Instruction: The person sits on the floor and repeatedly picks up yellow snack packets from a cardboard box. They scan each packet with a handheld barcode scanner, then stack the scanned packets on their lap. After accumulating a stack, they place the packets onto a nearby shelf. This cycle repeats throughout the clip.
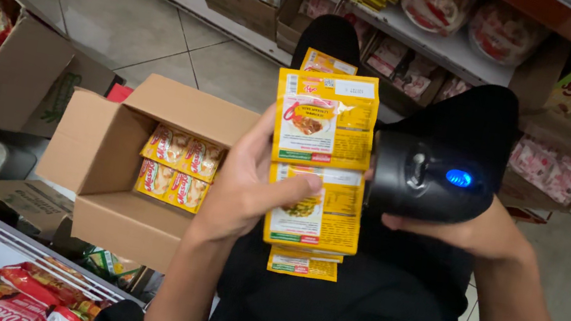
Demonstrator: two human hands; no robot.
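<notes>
Sachet strips (319,165), yellow packets joined in hanging chains, are held fanned in front of the person's dark-clothed lap, above a tiled floor (119,15) between shop shelves.

Largest nearby is an open cardboard box (113,180) on the floor to the left, with more yellow-and-red sachets (179,167) lying flat inside. A second open carton (4,77) sits further left, and a shelf (439,44) of packaged goods runs along the top.

The left hand (248,185) grips the strips from the side, thumb pressed across the front of a middle packet. The right hand (475,230) is closed around a black handheld scanner (430,178) with a glowing blue light, its nose touching the strips' right edge.

Risks, as a judgement: several strips are pinched by one thumb, so a lower one could slide free and fall to the floor beside the box. The strips overlap, so the scanner might read the wrong packet. The perforated joins might also tear under the hanging weight.
</notes>
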